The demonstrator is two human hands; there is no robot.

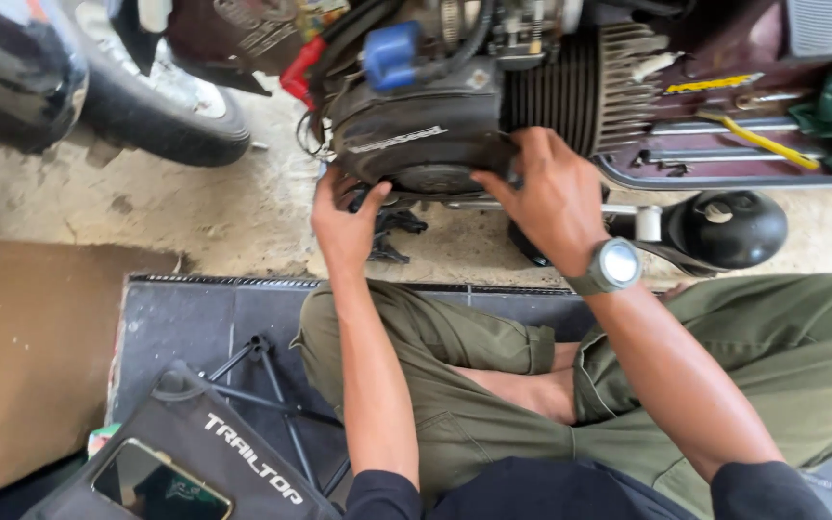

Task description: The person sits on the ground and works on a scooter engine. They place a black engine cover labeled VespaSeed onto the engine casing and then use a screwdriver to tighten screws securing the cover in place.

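While both hands work at its underside, the dark maroon scooter body (724, 58) w/ exposed engine fills the top of the view, resting over a dusty concrete floor (195, 207).

Item 1: black rounded engine side cover, cast metal (416, 144), centre-top, left of the grey finned cylinder (585, 91). Handling note (judgement): support the cover from both sides, keep it square to the engine, ease evenly so it doesn't bind or drop; watch the hoses and the blue plastic cap (389, 53) just above.

Item 2: black rubber tyre (161, 111), top left, apart from the work.

Item 3: black ridged floor mat (185, 327), under the seated person's olive trousers (493, 404).

Item 4: black fabric bag (195, 453), bottom left, w/ a dark smartphone (161, 481) lying on it.

Item 5: right hand (551, 188), palm down, fingers spread wide and pressed on the cover's right lower edge; wrist bent, round silver wristwatch (616, 265) facing up.

Item 6: left hand (344, 221), reaching up under the cover's left lower edge, fingers curled on it; cannot tell if anything small is pinched. Forearm near-straight.

Item 7: yellow-handled tool (763, 140) on the scooter's footboard, right, well apart from the hands.
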